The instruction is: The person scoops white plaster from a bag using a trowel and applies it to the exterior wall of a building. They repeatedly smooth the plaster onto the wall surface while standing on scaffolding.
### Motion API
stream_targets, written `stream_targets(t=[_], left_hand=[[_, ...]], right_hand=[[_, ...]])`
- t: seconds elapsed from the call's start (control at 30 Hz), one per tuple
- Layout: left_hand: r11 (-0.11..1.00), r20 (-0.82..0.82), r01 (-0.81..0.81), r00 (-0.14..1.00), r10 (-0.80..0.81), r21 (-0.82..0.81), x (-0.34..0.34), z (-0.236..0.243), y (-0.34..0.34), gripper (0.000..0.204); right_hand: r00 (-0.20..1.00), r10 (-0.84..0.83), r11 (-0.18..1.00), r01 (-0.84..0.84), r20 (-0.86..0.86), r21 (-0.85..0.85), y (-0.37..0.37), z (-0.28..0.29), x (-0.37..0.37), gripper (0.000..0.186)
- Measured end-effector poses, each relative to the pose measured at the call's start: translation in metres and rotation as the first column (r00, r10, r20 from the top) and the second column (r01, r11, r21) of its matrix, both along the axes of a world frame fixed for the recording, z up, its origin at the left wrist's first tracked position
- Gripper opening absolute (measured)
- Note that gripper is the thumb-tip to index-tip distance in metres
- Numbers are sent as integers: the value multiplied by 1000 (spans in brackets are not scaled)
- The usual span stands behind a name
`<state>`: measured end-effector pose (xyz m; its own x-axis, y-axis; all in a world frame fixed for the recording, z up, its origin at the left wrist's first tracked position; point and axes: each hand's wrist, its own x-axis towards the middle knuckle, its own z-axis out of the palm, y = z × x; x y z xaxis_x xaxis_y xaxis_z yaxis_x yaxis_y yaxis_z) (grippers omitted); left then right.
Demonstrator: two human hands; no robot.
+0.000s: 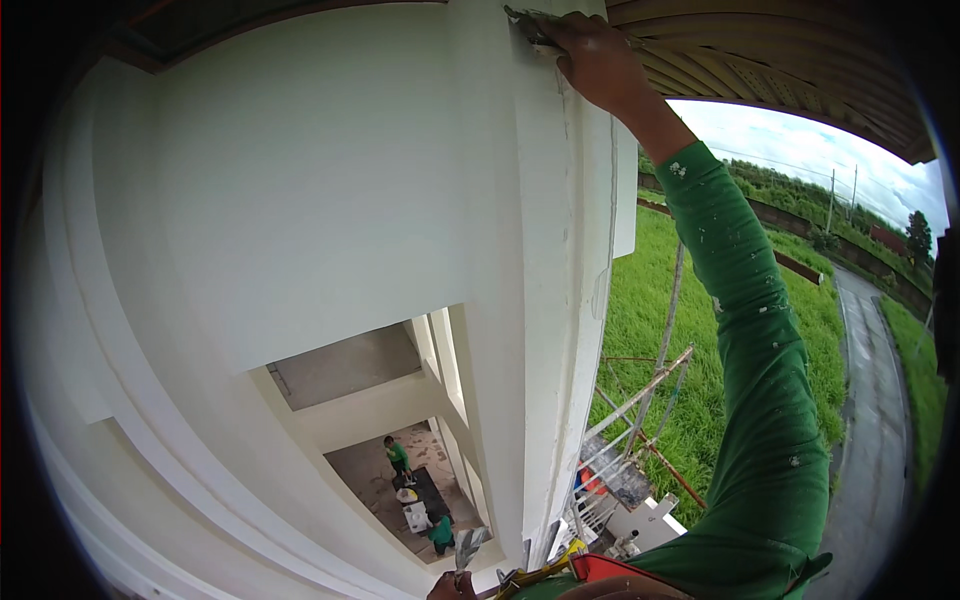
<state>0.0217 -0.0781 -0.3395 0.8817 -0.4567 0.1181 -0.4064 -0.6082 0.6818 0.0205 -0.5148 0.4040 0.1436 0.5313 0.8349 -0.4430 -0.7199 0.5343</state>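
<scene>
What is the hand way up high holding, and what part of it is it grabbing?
The right hand holds a flat putty knife by its handle, blade against the top of the white column. The left hand seems to hold a second scraper.

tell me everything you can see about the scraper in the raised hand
The scraper is a flat, pale metal blade, smeared with white. It is held high at the top of the white column, its blade pressed flat against the column's face just under the slatted eave. The right hand grips it from the right, covering the handle, so its shape cannot be made out.
</scene>
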Motion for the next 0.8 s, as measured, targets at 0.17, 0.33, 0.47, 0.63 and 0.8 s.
stream_targets(t=[0.17,0.33,0.47,0.63,0.8], left_hand=[[996,-73,-66,995,70,58,-11,19,4,31],[994,-88,-47,995,55,95,-9,26,-2,31],[996,-116,-89,989,86,-23,-14,24,-3,31],[998,-86,-27,996,32,61,-6,-9,-2,31],[996,-71,67,995,-63,59,12,-50,4,37]], right_hand=[[989,143,990,-144,32,8,25,23,-37,34],[974,45,999,-42,220,-19,-5,109,-9,30],[990,31,999,-26,136,-42,-3,108,8,30],[996,86,990,-82,-28,119,19,68,4,33],[994,40,997,-34,-99,62,-3,6,1,44]])
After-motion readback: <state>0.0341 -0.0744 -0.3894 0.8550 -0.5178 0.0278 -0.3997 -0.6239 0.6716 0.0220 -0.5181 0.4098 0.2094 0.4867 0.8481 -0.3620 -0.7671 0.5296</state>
